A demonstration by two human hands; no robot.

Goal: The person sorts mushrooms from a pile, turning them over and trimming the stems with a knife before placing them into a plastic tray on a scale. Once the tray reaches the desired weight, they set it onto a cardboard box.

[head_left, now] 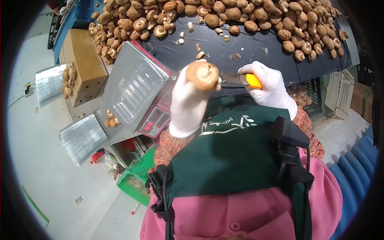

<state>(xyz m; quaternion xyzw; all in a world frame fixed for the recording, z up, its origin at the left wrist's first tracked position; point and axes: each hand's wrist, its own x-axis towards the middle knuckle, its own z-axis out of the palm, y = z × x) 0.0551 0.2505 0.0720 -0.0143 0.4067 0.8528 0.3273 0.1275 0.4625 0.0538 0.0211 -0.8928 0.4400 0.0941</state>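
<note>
My left hand [189, 98], in a white glove, holds a brown mushroom [203, 75] in front of my body, its round cap turned up to the camera. To its right, my right hand [267, 85], also gloved in white, is closed around the yellow handle of a knife [253, 81]. The knife's blade points left and reaches close beside the mushroom, where its tip is hidden. Beyond both hands lies a dark-covered table [256, 54] with small cut pieces of stem [200, 55] on it.
Many mushrooms [260, 14] are heaped along the table's far side. Left of my hands stands a scale [140, 88] with a clear tray on it. Further left are a cardboard box [84, 68] and stacked silvery trays [83, 138]. A green crate [138, 176] sits below; a dark crate [314, 96] stands right.
</note>
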